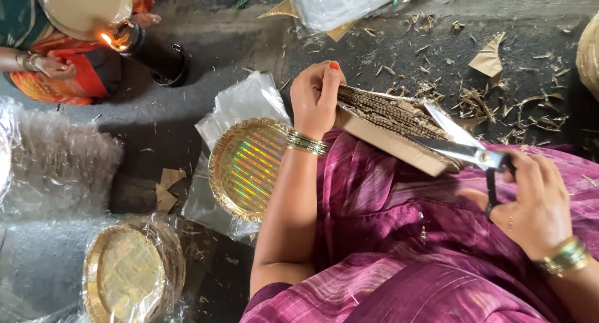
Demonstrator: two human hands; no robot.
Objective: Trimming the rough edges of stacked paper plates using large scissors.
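Left hand gripping a ridged cardboard stack, right hand holding open steel scissors at its edge.

The stack of cardboard sheets lies over the lap, the left hand at its left end, the scissors at its right end in the right hand. Left of the lap, a plate rests on plastic bags on the floor. Near left stands a wrapped plate stack. Scraps lie far right; a lamp burns far left.
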